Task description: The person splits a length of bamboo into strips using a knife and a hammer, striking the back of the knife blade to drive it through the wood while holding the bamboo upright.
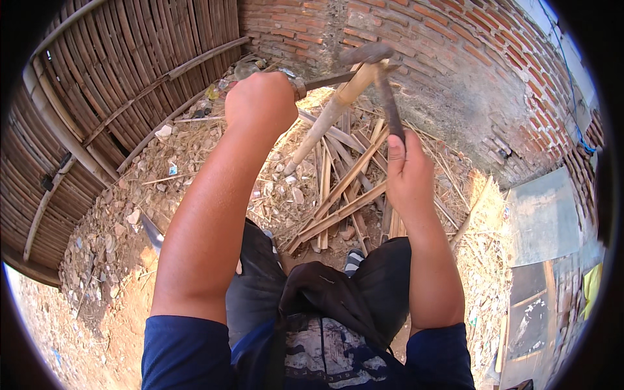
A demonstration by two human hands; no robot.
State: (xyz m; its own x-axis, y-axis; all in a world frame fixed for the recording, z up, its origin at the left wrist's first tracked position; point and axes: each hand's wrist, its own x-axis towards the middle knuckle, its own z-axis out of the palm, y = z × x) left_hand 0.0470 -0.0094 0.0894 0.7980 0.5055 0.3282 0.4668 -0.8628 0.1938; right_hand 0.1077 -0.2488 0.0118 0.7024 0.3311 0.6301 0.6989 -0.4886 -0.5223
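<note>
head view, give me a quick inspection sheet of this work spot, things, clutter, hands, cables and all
Surface: dirt ground, uneven, strewn with stones
Things: bamboo piece, tilted; knife blade crosses it near its upper end; hammer head at that end, contact unclear
Clutter: split sticks piled loosely in front of the person; a metal blade at left, partly hidden by the forearm
Left hand: closed around the knife's handle
Right hand: closed around the hammer's handle
Cables: blue cord at far right; whether electrical, cannot tell
Surroundings: brick wall ahead, slatted fence at left
</note>
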